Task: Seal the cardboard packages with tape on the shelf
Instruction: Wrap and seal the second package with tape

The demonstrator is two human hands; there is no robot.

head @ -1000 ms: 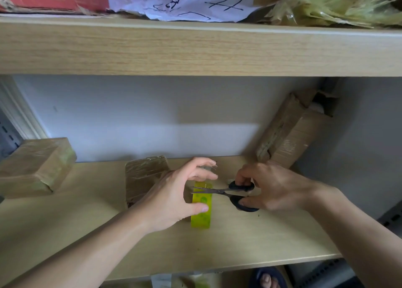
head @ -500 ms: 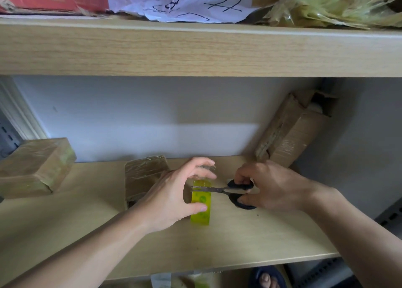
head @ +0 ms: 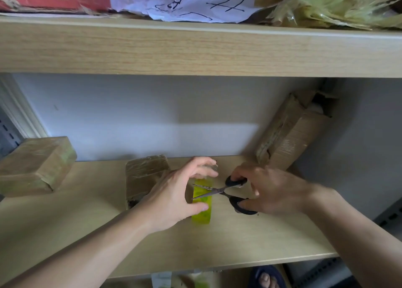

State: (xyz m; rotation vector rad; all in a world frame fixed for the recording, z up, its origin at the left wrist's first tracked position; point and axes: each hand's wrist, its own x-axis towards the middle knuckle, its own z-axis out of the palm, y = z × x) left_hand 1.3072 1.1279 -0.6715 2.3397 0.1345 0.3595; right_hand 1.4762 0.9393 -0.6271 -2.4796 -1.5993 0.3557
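On the shelf [head: 250, 242], three cardboard packages were counted. The first package [head: 36, 165] lay far left of the tape roll [head: 201, 208], wrapped. The second package [head: 144, 175] stood just left of the roll, partly behind my left hand [head: 174, 197], its top glossy with tape. My left hand held the roll upright, thumb on its near face and fingers curled over the top, where a clear strip appeared pulled up. Right of the roll, my right hand [head: 269, 190] gripped one pair of scissors [head: 226, 193], fingers through the black loops, blades parted across the strip. The third package [head: 291, 133] leaned against the wall, far right of the roll, its top flap open.

Hazards, as judged: the blades lay close to my left fingers; a slack strip could fold onto itself or snap back onto the roll.
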